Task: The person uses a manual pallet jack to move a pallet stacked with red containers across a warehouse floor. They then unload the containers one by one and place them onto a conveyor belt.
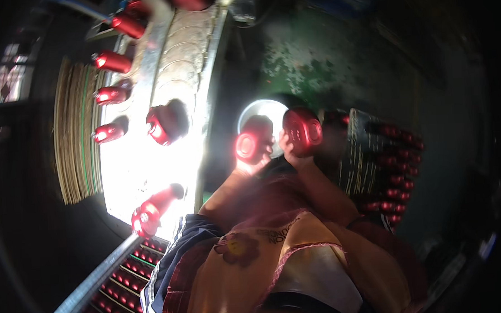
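In front of my body I hold two glossy red bottles, one in each hand. My left hand (255,164) is wrapped round the lower part of one red bottle (246,145), whose ringed end faces up towards me. My right hand (293,152) grips the other red bottle (304,130) from its near left side, its ringed end also showing. The two bottles are held side by side with a small gap between them. Just beyond and below them is a brightly lit white round container (265,106), partly hidden by the bottles; its contents cannot be made out.
To the left runs a bright conveyor (180,53) with a metal edge. Red bottles (111,62) stand along its far left side, and another (161,125) stands on it. Stacked cardboard sheets (79,130) are beyond. Racks of red bottles (119,285) (394,172) lie at lower left and right.
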Demonstrator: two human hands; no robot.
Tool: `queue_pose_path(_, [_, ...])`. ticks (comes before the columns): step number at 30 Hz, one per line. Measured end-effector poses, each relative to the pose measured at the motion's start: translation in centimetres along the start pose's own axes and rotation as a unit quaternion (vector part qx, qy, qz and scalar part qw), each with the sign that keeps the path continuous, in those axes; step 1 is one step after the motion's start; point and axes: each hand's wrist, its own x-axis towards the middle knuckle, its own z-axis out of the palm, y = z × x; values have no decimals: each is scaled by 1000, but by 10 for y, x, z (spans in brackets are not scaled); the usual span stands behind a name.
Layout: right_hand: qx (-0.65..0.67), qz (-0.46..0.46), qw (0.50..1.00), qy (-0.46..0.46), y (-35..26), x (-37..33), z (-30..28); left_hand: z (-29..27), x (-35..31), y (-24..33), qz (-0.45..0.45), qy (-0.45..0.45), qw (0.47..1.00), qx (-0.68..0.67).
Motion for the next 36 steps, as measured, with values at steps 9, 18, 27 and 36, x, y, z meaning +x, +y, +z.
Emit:
queue_pose_path(9, [-29, 46, 997, 46, -40, 21, 78, 46, 38, -33, 156, 32, 975, 153])
queue_pose_path(18, [-239, -164, 934, 210, -102, 58, 130, 92, 44, 4, 272, 58, 908, 315])
queue_pose_path(27, [-849, -373, 371, 45, -74, 317, 246, 284, -26, 67, 364, 407, 225, 807])
queue_pose_path(36, [-952, -287, 96, 37, -53, 607, 237, 338, 70, 198, 415, 564, 8, 714])
